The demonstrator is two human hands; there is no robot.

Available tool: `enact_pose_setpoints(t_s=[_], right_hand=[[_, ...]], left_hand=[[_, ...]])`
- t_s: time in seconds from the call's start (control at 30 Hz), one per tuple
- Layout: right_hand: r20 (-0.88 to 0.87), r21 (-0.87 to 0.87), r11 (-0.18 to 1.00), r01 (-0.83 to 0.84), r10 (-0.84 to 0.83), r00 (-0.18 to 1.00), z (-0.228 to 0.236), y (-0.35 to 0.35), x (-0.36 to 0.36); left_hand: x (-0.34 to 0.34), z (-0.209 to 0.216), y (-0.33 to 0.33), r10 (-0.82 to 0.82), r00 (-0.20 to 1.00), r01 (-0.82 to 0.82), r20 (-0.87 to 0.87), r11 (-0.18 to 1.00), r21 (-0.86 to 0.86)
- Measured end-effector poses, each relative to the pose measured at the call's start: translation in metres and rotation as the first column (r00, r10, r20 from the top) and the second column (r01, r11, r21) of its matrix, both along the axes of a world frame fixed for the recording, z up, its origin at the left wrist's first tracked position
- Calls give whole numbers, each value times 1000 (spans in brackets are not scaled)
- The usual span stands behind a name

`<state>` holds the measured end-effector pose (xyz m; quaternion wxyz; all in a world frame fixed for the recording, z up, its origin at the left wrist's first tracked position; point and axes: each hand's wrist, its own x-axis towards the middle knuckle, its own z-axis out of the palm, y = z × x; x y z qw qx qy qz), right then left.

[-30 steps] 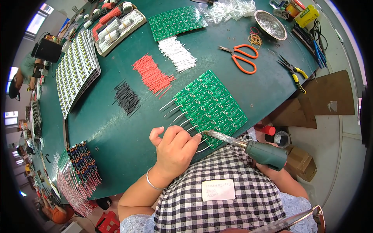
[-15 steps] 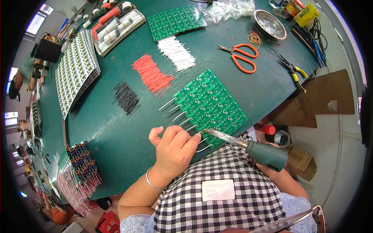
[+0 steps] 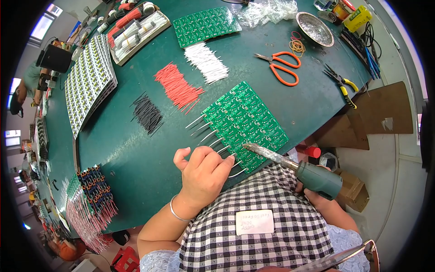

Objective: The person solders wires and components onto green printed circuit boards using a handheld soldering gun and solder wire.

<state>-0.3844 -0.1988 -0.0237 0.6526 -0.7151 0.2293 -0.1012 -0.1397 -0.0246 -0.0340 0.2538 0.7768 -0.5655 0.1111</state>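
Observation:
A green circuit board lies at an angle on the bench before me, with several white wires sticking out from its left edge. My left hand is closed at that edge, thumb and forefinger pinching a white wire against the board. My right hand, partly hidden, grips the green handle of a soldering iron. The iron's tip hovers over or rests on the board, just right of my left fingertips; I cannot tell whether it touches.
Loose black wires, red wires and white wires lie beyond the board. Orange-handled scissors, pliers and a metal dish sit to the right. Stacked panels and wired boards are at left.
The soldering iron has shifted slightly right, its tip drawing away from the wire end by my left fingertips. My left hand keeps its place.

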Motion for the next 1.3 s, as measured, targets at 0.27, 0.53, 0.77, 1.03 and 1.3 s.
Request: enact_pose_setpoints(t_s=[0.27, 0.53, 0.77, 1.03, 1.3], right_hand=[[62, -167, 984, -62, 73, 995, -4, -4, -3], [45, -243, 965, -95, 109, 993, -8, -8, -5], [-35, -247, 968, -49, 42, 998, -3, -1, -15], [-62, 31, 998, 50, -48, 997, -1, -3, -19], [-43, -392, 917, -77, 65, 997, -3, -4, -27]], left_hand=[[1, -1, 1, 0, 1000, 0, 8, 1000, 2], [-3, 0, 1, 18, 999, -19, 33, 1000, 13], [-2, 1, 2, 18, 999, -18, 34, 1000, 3], [-4, 17, 17, 108, 992, -109, 65, 994, 10], [-22, 9, 5, 5, 999, -7, -45, 999, -50]])
